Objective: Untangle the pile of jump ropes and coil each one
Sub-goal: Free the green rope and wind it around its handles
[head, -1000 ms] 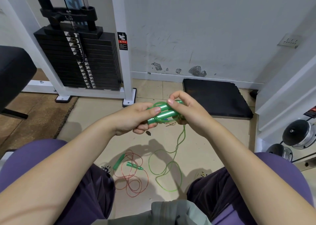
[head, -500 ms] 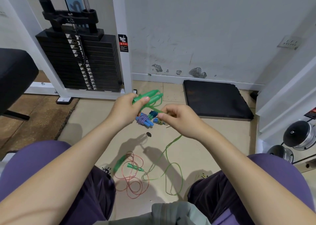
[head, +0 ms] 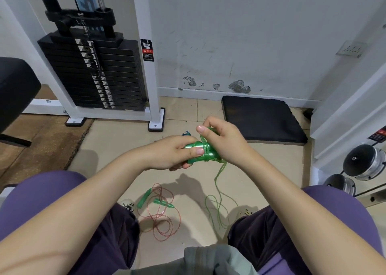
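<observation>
Hands winding green rope around paired handles.
Left hand grips the green handles; right hand pinches the green rope wrapped there, slack trailing toward 6 o'clock. Red rope lies on the floor at 7 o'clock.

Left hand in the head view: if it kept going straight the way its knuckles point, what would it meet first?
The left hand, gripping the paired green plastic handles, points right; it would likely first meet the right hand winding green cord there. Depth unclear.
</observation>
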Motion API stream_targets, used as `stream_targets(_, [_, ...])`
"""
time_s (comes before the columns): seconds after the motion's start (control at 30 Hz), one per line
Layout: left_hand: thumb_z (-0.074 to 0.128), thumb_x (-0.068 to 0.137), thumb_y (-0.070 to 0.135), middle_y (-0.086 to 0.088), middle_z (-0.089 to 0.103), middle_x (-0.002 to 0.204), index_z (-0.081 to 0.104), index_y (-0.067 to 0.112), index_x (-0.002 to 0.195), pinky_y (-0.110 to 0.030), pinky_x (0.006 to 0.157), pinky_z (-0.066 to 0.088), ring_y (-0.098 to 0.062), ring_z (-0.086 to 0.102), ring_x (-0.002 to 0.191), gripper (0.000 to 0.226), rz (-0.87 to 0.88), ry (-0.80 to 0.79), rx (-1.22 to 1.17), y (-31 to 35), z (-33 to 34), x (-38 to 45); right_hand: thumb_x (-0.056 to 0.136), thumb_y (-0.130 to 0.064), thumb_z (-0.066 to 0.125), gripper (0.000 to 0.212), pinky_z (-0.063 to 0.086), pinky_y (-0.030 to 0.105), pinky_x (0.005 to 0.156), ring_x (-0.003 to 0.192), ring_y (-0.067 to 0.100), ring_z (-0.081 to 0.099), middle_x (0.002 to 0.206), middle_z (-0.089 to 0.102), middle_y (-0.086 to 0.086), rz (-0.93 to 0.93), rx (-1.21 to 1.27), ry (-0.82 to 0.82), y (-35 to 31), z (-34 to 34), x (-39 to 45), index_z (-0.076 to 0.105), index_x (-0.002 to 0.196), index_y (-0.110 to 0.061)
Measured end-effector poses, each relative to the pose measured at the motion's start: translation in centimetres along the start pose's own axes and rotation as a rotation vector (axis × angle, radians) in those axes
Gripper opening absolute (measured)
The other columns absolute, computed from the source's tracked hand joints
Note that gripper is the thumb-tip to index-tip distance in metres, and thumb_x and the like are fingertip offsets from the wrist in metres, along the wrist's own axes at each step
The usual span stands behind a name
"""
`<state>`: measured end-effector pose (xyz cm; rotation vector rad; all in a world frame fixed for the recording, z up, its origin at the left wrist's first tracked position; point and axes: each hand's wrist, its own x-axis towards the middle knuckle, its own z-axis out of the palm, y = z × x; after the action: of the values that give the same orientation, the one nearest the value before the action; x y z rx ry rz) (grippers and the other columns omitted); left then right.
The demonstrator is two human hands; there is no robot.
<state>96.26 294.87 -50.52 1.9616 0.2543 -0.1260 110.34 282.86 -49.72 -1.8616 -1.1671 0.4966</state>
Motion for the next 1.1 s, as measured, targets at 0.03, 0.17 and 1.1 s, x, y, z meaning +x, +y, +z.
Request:
stream_targets(0.03, [0.050,0.102,0.037,-0.003,0.054,0.069,0.051,-0.002,0.101,-0.029,0.054,0.039,-0.021,0.044,0.057,0.039,-0.002,-0.014,-0.014,0.0,0.1,0.0,0.095,-0.032,0.062,0.030,0.030,0.016,0.048,0.048,0.002,0.039,0.048,0.046,-0.017,-0.004,-0.011,0.017,0.0,0.0,0.0,0.050,0.067,-0.027])
stream_targets(0.17, [0.052,0.097,0.040,-0.003,0.054,0.073,0.047,-0.005,0.104,-0.029,0.054,0.041,-0.016,0.044,0.056,0.045,-0.008,-0.044,-0.065,0.1,0.3,-0.1,0.090,-0.037,0.066,0.033,0.034,0.027,0.052,0.049,0.005,0.039,0.047,0.047,-0.015,0.001,-0.046,0.125,0.1,0.4,0.1,0.051,0.062,-0.031])
stream_targets(1.1, [0.045,0.103,0.037,-0.001,0.044,0.063,0.055,0.019,0.096,-0.019,0.041,0.030,-0.009,0.030,0.043,0.022,0.105,0.422,-0.605,-0.8,-1.8,0.7,0.093,-0.017,0.065,0.027,0.024,0.021,0.048,0.050,0.013,0.029,0.062,0.044,-0.002,0.233,0.613,-0.272,0.4,0.1,0.0,0.064,0.120,-0.017])
